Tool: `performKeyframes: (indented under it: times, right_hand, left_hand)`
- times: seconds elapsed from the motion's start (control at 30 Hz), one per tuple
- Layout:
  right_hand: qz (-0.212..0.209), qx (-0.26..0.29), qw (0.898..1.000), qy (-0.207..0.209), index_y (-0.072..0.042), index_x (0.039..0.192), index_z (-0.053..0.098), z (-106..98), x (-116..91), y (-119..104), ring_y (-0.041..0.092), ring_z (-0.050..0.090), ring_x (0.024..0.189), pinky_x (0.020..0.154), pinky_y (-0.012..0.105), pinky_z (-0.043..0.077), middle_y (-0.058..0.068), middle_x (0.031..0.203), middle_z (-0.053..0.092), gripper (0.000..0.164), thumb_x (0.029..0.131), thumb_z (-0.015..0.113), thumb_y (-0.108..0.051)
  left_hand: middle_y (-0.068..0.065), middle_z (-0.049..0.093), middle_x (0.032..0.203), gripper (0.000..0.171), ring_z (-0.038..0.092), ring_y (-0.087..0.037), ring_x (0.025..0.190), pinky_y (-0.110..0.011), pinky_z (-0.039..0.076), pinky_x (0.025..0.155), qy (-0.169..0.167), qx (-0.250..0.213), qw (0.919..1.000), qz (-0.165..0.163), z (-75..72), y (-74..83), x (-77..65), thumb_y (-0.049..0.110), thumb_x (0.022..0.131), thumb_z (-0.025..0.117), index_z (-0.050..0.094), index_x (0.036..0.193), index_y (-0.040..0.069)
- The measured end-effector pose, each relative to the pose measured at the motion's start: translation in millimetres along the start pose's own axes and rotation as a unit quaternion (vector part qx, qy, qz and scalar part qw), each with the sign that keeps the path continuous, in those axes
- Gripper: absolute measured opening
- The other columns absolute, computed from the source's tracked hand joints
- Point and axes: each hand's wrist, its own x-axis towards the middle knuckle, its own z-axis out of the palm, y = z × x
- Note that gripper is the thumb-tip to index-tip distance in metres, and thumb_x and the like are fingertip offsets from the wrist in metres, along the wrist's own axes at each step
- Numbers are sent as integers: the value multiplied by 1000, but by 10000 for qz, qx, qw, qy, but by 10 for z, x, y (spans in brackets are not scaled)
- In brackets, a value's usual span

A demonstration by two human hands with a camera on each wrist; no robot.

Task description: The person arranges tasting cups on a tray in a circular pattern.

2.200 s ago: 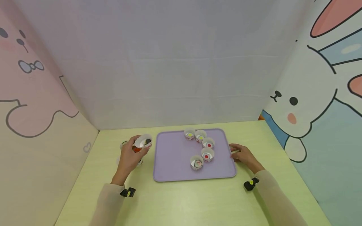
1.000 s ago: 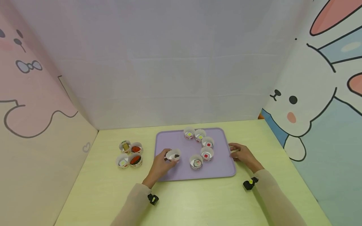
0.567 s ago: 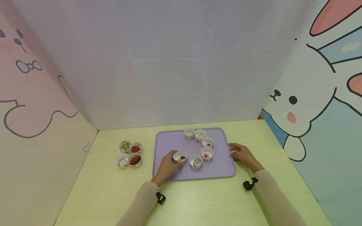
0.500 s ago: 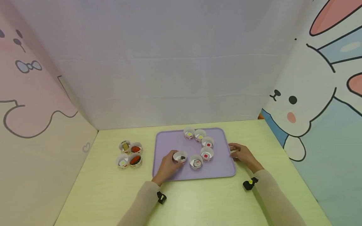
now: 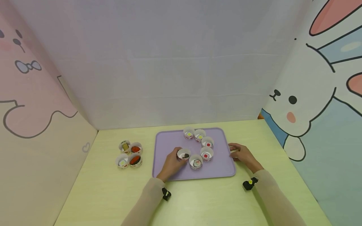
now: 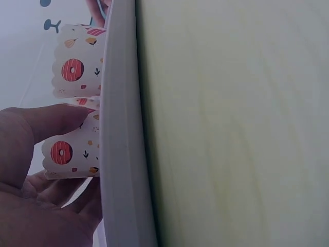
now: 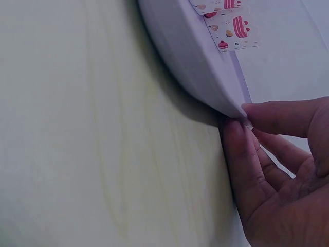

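Observation:
My left hand (image 5: 171, 164) grips a white paper baking cup (image 5: 183, 154) with a dark-topped toy sushi piece inside, over the left-middle of the lilac tray (image 5: 169, 141). In the left wrist view, thumb and fingers are on both sides of that cup, printed with a donut. Close on its right stands a cup with a pink-and-white roll (image 5: 196, 162). Several more cups curve from there to the tray's back, two with red-centred rolls (image 5: 206, 154) and two with yellow-centred ones (image 5: 200, 136). At the right side my right hand (image 5: 244, 156) pinches the tray's rim (image 7: 226, 103).
Left of the tray, a cluster of paper cups sits on the pale yellow table (image 5: 96, 188). They hold orange-topped sushi (image 5: 135, 160), a yellow-centred roll (image 5: 123, 162) and a yellow-green piece (image 5: 125, 146). A plain backdrop (image 5: 169, 78) rises behind, with cartoon-printed panels on both sides.
From the left cluster, my left hand has carried the cup rightward onto the tray area, ending close beside the pink-and-white roll's cup. The right hand keeps its place at the rim.

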Motion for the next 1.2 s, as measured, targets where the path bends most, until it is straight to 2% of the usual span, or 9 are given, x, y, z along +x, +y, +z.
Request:
performKeyframes:
  times: [0.07, 0.2, 0.3, 0.47, 0.6, 0.97, 1.2]
  right_hand:
    - [-10, -16, 10000, 1, 0, 148, 40, 0, -3, -4, 27, 63, 104, 78, 33, 56, 28, 138, 46, 62, 90, 61, 0]
    - [-5, -61, 10000, 6, -1, 147, 41, 0, -6, -20, 23, 63, 101, 77, 31, 56, 27, 137, 47, 62, 89, 62, 0]
    - [12, -75, 10000, 11, -2, 147, 42, -3, -7, -17, 20, 63, 98, 77, 30, 56, 26, 136, 48, 62, 88, 62, -1]
    - [48, -84, 10000, 25, -3, 147, 42, -3, -4, -11, 19, 63, 99, 78, 30, 57, 25, 137, 48, 62, 88, 62, -1]
    - [100, -44, 9999, 55, -5, 147, 43, 1, 2, -16, 21, 63, 101, 79, 30, 56, 25, 139, 48, 61, 89, 62, -1]
    - [79, -124, 9999, 9, -5, 148, 41, -6, -7, -16, 20, 61, 102, 79, 29, 56, 24, 139, 47, 61, 91, 61, -4]
    - [60, -130, 9999, 44, -5, 148, 42, -9, 4, -1, 19, 61, 100, 78, 29, 55, 25, 139, 47, 61, 90, 62, -4]
  left_hand:
    - [-10, 67, 115, 55, 60, -19, 97, -36, 48, 84, -36, 14, 10000, 45, 9, 1, -2, 18, 82, 78, 53, 131, 8]
    - [-8, 67, 109, 56, 57, -16, 88, -31, 46, 78, -102, 78, 9999, 104, 19, 0, -17, 19, 81, 78, 54, 130, 8]
    - [-8, 67, 109, 57, 56, -16, 88, -32, 45, 78, -138, 93, 9998, 79, 25, 6, -42, 20, 80, 78, 54, 131, 8]
    - [-9, 67, 118, 58, 61, -19, 100, -37, 49, 87, -256, 101, 9996, 52, 27, 22, -94, 23, 81, 79, 54, 130, 8]
    - [-10, 66, 118, 57, 62, -20, 103, -39, 49, 89, -338, 58, 9994, 47, 14, 31, -144, 23, 82, 79, 53, 130, 8]
    - [-11, 67, 117, 55, 64, -23, 104, -40, 51, 86, -307, 281, 9991, 114, -29, -13, -336, 21, 79, 80, 55, 126, 7]
    - [-12, 67, 118, 57, 64, -25, 104, -41, 51, 87, -246, 153, 9994, 202, -7, 13, -372, 20, 78, 81, 56, 127, 6]
